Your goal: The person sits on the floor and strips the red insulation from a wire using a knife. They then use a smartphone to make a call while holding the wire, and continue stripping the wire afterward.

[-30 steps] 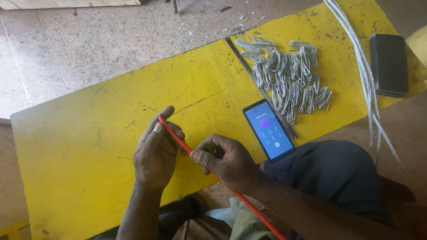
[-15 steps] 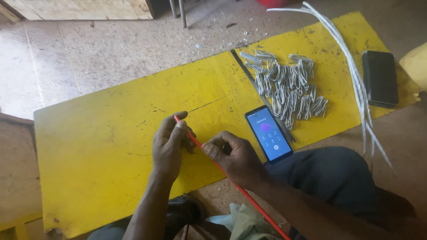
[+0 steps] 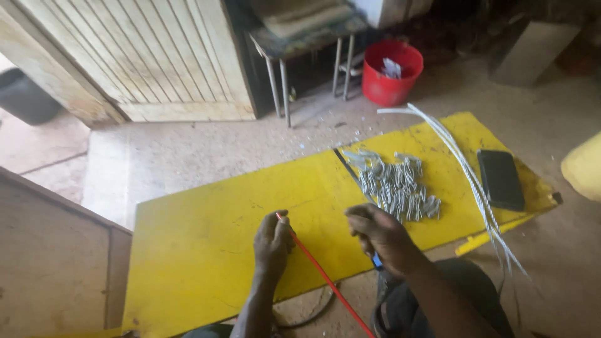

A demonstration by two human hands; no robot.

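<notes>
One thin red wire runs from the left hand down and back toward the person's lap, its tip poking out just above the fingers near the near edge of the yellow worktop. The left hand is closed around it near that tip. The right hand is loosely curled just apart from the wire, over a phone whose blue edge peeks out beneath; whether it grips anything I cannot tell.

With only one hand on it, and so near the end, the wire could slip through the fingers or whip sideways if tugged from below. The right hand hovering over the phone might nudge it off the worktop's edge.

Just beyond lies a heap of short grey wire pieces; a careless sweep could scatter them onto the floor. A bundle of white wires droops over the far corner beside a dark phone, and a snag there might drag both down.
</notes>
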